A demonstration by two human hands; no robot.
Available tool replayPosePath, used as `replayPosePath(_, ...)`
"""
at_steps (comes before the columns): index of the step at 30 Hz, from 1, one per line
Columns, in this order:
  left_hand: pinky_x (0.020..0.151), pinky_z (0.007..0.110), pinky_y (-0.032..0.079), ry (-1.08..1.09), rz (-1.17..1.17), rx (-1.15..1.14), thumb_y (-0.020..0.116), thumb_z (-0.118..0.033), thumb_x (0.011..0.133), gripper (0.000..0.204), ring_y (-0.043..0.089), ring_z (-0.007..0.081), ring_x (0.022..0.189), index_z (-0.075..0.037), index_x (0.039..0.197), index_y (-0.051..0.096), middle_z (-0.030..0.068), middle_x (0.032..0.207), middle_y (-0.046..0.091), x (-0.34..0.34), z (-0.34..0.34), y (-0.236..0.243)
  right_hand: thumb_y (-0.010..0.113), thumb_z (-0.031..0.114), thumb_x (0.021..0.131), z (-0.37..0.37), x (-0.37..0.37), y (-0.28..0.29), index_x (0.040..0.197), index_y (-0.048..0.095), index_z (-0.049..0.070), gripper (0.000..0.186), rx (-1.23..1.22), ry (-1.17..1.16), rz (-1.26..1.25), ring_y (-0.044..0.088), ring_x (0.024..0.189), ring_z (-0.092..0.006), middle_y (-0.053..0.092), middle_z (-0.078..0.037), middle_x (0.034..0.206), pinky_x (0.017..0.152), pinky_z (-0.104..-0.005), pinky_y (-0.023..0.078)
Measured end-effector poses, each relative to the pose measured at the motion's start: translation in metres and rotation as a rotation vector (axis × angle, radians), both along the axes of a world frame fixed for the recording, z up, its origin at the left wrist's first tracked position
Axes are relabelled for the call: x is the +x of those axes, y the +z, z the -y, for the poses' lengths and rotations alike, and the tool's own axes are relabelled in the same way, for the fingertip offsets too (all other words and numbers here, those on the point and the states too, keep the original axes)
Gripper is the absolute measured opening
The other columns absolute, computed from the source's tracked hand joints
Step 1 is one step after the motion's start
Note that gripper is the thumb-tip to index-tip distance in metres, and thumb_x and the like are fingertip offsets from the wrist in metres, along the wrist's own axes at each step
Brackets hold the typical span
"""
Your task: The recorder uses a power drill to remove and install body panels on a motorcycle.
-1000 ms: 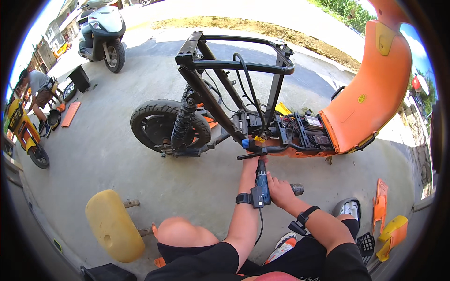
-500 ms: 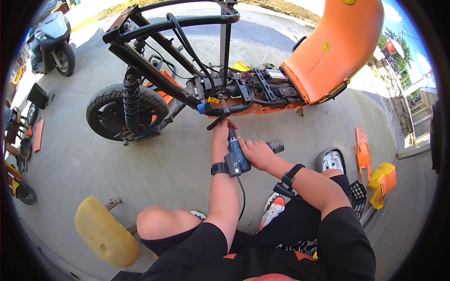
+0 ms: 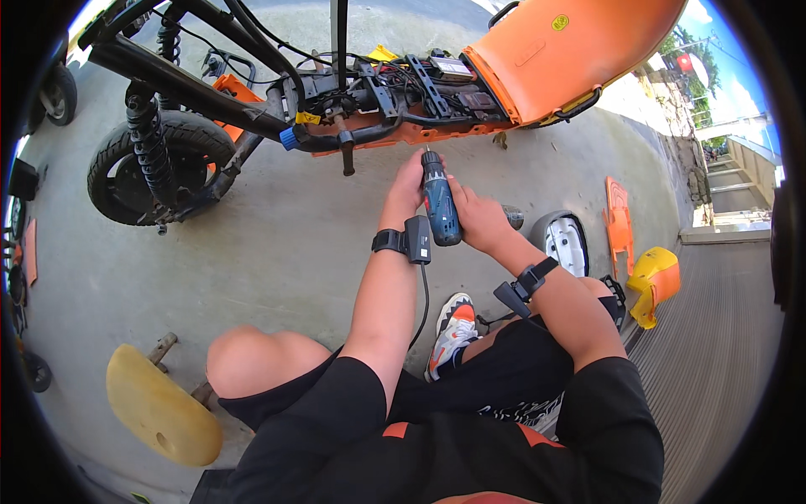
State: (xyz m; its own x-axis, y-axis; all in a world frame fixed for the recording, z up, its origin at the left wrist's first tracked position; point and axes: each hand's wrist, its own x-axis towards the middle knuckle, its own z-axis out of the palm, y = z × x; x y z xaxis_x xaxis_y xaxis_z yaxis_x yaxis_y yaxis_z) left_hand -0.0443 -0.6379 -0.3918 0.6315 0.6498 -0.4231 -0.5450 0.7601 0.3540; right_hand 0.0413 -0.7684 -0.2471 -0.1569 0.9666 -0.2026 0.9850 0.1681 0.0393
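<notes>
A dark blue cordless drill is held in front of me, its black chuck and thin bit pointing away toward the stripped scooter frame. My right hand is closed around its grip from the right, and its battery end shows beyond that hand. My left hand is closed against the left side of the chuck, its fingertips partly hidden behind the drill. The bit is apart from the scooter; a short black peg sticks out from the frame just beyond my left hand.
The scooter has an orange seat-side panel, exposed wiring and a wheel. On the floor at right lie a white-lined black shell, an orange panel and a yellow-orange cover. A yellow stool stands at lower left.
The view has shifted, so the scooter sits further left and higher. The drill has come up closer to the frame's edge, its chuck now in plain sight between my hands.
</notes>
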Motion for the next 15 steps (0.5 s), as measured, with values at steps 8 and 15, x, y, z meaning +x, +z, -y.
replayPosePath(8,0.067,0.032,0.053,0.074,-0.058,0.038,0.034,-0.038,0.103,0.045,0.060,0.0177,0.069,-0.002,0.107,0.060,0.0077,0.080,0.061,0.029,0.000,0.015,0.067,0.005,0.072,-0.009,0.040,-0.015,0.146,0.026,0.000,0.085,0.021,0.020,-0.031,0.064,0.084,-0.0363,0.060,-0.017,0.105,0.072,-0.0443,0.052)
replayPosePath(15,0.068,0.036,0.055,0.119,0.107,-0.050,0.036,-0.035,0.103,0.040,0.062,0.0212,0.073,-0.002,0.103,0.058,0.0107,0.084,0.064,0.033,-0.009,0.015,0.066,0.006,0.073,-0.017,0.048,-0.025,0.147,0.027,0.002,0.084,0.077,0.070,-0.030,0.064,0.085,-0.0341,0.060,-0.016,0.103,0.072,-0.0415,0.052)
